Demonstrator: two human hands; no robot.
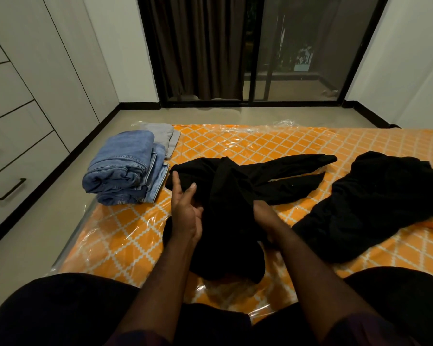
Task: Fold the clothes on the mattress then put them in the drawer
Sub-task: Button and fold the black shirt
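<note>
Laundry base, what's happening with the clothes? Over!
Left hand open against black garment. Right hand gripping it. Not folded yet. Nothing blocking; folded jeans aside.

Dim, warm, yellowish room light falls from overhead. The glass door point(298, 58) at the back shows only darkness and faint reflections. The clear plastic point(103, 237) over the mattress point(260, 143) throws white glare streaks, strongest near its left edge. The black garment point(235, 196) in the middle sinks into near-solid black, its folds barely readable. A soft shadow lies under the jeans point(125, 168). Wide-angle bending curves the wardrobe point(23, 96) and walls at the edges, and the bottom corners look soft.
</note>
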